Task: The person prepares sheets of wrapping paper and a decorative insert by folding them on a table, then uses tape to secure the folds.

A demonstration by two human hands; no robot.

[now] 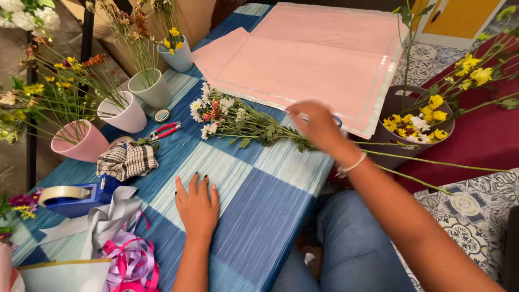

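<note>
My left hand (197,204) lies flat, palm down, on the blue checked tablecloth (259,211), fingers together, holding nothing. My right hand (314,123) reaches across the table to the near edge of a stack of pink wrapping sheets (303,65); it is blurred and a bit of blue shows behind its fingers, so its grip is unclear. A bunch of white and pink daisies (230,119) lies on the cloth just left of that hand, stems pointing toward it.
Pots with flowers (145,86) line the table's left side. Red pliers (165,130), a checked cloth (127,160), a blue tape dispenser (73,197) and pink ribbons (130,259) lie near left. A bucket of yellow flowers (416,121) stands on the floor at right.
</note>
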